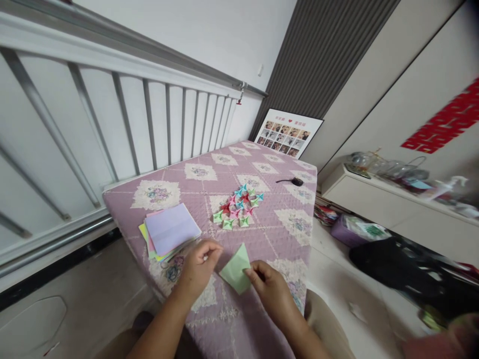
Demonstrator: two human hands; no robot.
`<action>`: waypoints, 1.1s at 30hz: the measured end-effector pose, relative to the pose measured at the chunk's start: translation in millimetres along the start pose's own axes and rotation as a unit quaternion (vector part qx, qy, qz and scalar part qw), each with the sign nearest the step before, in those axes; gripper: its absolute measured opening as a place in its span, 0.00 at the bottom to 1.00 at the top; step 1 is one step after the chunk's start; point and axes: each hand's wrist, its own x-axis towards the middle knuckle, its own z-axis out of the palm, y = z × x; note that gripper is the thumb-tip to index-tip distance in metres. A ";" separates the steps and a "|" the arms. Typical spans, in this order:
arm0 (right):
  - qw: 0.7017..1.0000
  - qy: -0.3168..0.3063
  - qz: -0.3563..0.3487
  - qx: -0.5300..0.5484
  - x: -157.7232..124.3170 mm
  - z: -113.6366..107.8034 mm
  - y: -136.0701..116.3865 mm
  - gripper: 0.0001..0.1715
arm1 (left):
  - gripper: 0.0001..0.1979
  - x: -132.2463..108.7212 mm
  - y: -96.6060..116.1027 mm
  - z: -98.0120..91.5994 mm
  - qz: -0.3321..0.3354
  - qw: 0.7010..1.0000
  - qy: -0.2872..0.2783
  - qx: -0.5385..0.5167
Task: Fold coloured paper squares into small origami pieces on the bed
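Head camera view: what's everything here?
Folded paper sheet: one, green, near side
Floral tablecloth: one, purple, centre
Origami stars: over ten, multicoloured, centre
Paper stack: one, lavender-topped, left
Unclear object: one, black, right of stars
Radiator: one, white, far left
Photo board: one, white, beyond tablecloth
Wall decoration: one, red, upper right
Cabinet: one, white, right
Spray bottle: one, white, on cabinet
Storage bin: one, purple, below cabinet
Left hand: one, bare, beside sheet
Right hand: one, bare, holding sheet
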 end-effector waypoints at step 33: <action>0.979 0.029 -0.047 -0.197 -8.6 3.7 57.7 0.09 | 0.13 -19.7 -6.5 36.2 0.061 0.870 -0.335 0.357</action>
